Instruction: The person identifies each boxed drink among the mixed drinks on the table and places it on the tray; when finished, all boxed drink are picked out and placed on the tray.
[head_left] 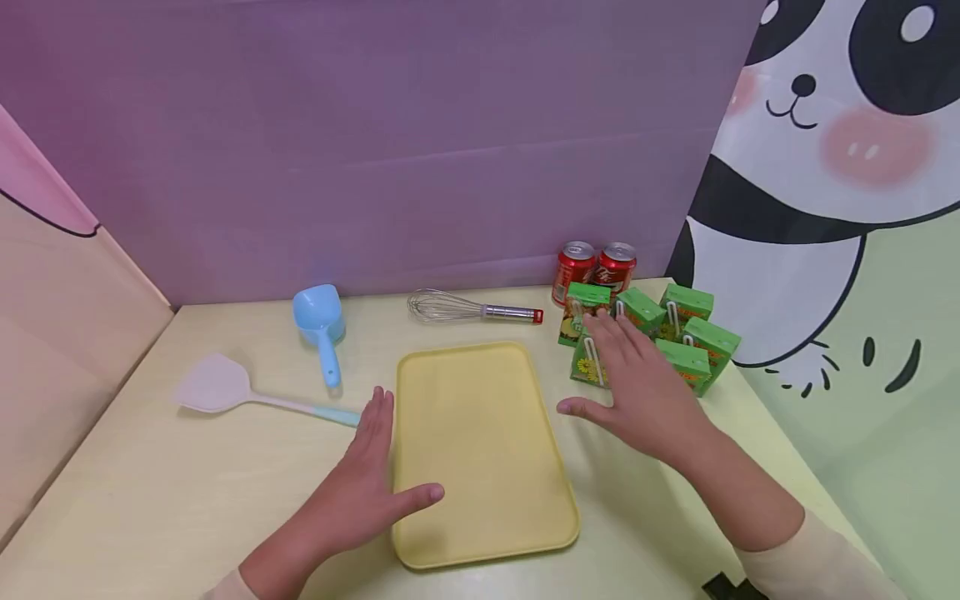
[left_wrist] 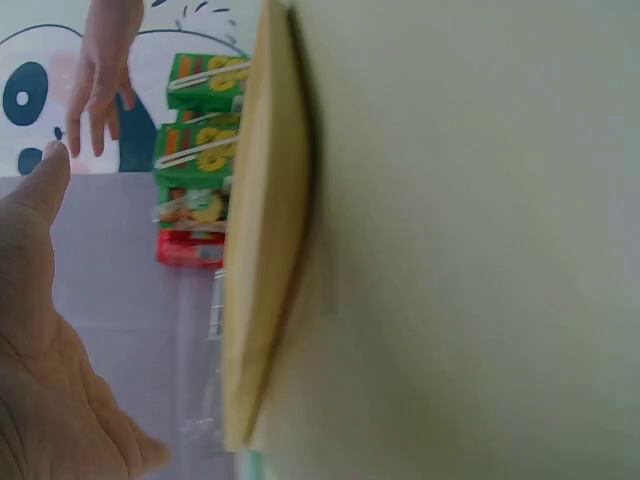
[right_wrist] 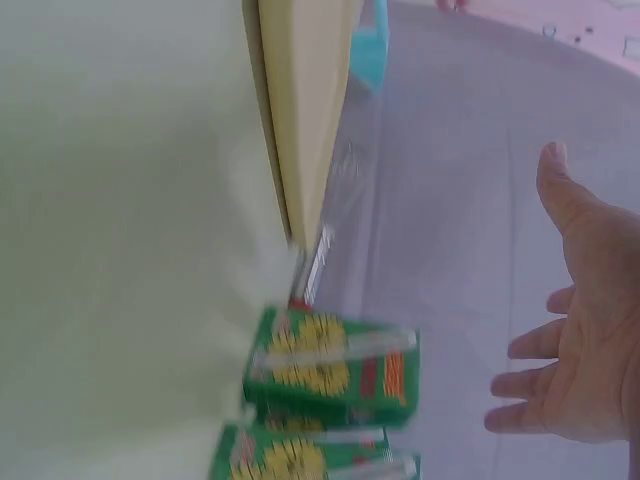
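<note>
A yellow rectangular tray (head_left: 480,450) lies on the table between the two hands. The left hand (head_left: 367,492) hovers at the tray's left edge, fingers straight and thumb spread over the rim, holding nothing. Over by the green juice boxes (head_left: 686,358) is the right hand (head_left: 637,392), its fingers extended and thumb out, partly hiding the boxes in the head view. In the right wrist view that hand (right_wrist: 590,350) stands apart from the nearest juice box (right_wrist: 330,365). The left wrist view shows the left palm (left_wrist: 50,350) beside the tray's side wall (left_wrist: 265,230).
Two red soda cans (head_left: 596,268) stand behind the juice boxes. A whisk (head_left: 472,310) lies beyond the tray. To the left are a blue scoop (head_left: 320,321) and a pale spatula (head_left: 225,387) with a teal handle end. A purple backdrop (head_left: 375,150) rises behind the table.
</note>
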Demonstrator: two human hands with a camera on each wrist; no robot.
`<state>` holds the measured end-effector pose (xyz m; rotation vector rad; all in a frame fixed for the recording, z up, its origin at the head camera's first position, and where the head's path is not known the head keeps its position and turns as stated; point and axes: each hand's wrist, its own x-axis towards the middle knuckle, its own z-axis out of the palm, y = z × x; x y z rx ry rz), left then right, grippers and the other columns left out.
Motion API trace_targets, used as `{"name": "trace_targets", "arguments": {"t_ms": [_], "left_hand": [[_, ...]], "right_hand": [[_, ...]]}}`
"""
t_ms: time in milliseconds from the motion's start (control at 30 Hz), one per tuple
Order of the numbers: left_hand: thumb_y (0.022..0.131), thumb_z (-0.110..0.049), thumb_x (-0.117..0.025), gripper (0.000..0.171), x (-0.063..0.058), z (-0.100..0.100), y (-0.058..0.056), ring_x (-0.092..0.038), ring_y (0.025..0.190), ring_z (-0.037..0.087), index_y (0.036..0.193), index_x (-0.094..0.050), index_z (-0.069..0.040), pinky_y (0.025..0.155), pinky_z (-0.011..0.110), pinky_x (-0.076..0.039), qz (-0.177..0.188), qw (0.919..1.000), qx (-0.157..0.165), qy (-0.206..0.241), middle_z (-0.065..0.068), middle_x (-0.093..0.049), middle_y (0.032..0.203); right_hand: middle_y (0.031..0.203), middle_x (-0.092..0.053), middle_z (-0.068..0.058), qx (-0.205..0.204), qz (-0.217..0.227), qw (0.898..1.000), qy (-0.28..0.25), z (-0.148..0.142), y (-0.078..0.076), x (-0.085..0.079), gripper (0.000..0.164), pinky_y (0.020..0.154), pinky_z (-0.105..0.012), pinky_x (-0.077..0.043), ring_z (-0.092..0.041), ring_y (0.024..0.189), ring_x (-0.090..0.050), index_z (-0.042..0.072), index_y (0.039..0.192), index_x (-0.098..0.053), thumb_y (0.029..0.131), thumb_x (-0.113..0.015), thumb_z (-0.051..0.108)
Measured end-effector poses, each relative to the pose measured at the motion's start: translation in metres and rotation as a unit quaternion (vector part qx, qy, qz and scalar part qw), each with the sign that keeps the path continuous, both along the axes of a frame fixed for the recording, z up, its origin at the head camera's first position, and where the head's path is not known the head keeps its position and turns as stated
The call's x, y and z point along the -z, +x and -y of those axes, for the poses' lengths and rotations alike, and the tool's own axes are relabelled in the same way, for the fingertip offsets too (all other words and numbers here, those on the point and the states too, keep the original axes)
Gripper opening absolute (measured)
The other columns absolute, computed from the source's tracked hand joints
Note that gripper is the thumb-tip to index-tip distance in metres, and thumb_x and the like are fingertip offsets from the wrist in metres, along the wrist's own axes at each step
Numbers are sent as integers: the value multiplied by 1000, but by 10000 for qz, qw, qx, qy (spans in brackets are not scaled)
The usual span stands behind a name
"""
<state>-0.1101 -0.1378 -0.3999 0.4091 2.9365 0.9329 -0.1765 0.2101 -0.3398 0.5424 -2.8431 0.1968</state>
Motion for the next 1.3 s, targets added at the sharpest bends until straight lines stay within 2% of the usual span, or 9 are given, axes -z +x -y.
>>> {"name": "trace_targets", "arguments": {"t_ms": [67, 167, 300, 400, 533, 700, 833, 1133, 1300], "left_hand": [[68, -74, -59, 116, 4, 2, 1, 3, 139, 12, 144, 18, -31, 109, 46, -19, 473, 9986, -55, 231, -13, 15, 152], [67, -73, -61, 118, 10, 7, 5, -10, 139, 18, 146, 14, -29, 108, 47, -21, 1018, 9939, -176, 390, -6, 4, 154], [62, -74, -64, 123, 18, 11, 14, -24, 136, 27, 150, 1, -19, 105, 49, -27, 1436, 9889, -264, 273, 4, -12, 154], [57, -75, -67, 128, 24, 13, 16, -22, 137, 29, 150, -7, -10, 104, 50, -28, 1427, 9897, -117, 86, 11, -14, 153], [50, -78, -68, 136, 28, 10, 19, -15, 139, 29, 148, -10, -4, 103, 48, -31, 1131, 9931, 229, -224, 16, -12, 153], [46, -79, -69, 141, 28, 8, 23, -14, 139, 28, 149, -6, -5, 100, 49, -34, 999, 9931, 400, -470, 15, -8, 154], [48, -78, -69, 140, 27, 8, 24, -14, 139, 28, 148, -6, -3, 100, 49, -34, 962, 9927, 464, -559, 15, -9, 153], [49, -79, -67, 139, 30, 10, 21, -13, 139, 27, 147, -9, 0, 99, 48, -35, 797, 9928, 620, -651, 15, -11, 153], [50, -79, -67, 139, 32, 12, 18, -12, 140, 26, 147, -9, 0, 100, 47, -35, 762, 9922, 681, -709, 14, -11, 153]], "right_hand": [[151, -21, -12, 111, 141, 9997, -135, -9, -5, -6, 108, 104, -54, -24, -36, 137, -16, 16, 150, -12, 70, -48, 79], [145, -31, -14, 248, 258, 9991, -218, -21, -12, -14, 102, 101, -56, -28, -38, 131, -25, 11, 146, -24, 72, -54, 74], [142, -34, -16, 275, 438, 9985, -201, -31, -24, -15, 94, 102, -56, -27, -39, 129, -27, 8, 142, -32, 74, -59, 67], [143, -32, -17, 258, 721, 9970, -140, -31, -39, -11, 95, 102, -56, -27, -39, 130, -26, 7, 142, -32, 74, -58, 68], [143, -32, -18, 230, 1000, 9947, -45, -29, -56, -2, 94, 102, -55, -29, -40, 130, -27, 5, 142, -32, 74, -59, 66], [136, -41, -21, 251, 977, 9948, 171, -24, -73, 6, 74, 102, -53, -30, -41, 126, -33, 0, 137, -38, 82, -68, 40], [129, -49, -20, 234, 885, 9955, 254, -22, -82, 8, 59, 99, -52, -34, -39, 120, -40, -1, 131, -47, 83, -70, 25], [126, -53, -16, -6, 858, 9962, 172, 3, -86, -8, 56, 95, -53, -38, -35, 118, -44, 7, 130, -52, 81, -72, 27], [120, -55, -11, -504, 627, 9968, -7, 39, -92, -20, 52, 94, -46, -40, -30, 113, -48, 7, 126, -54, 81, -72, 26]]}}
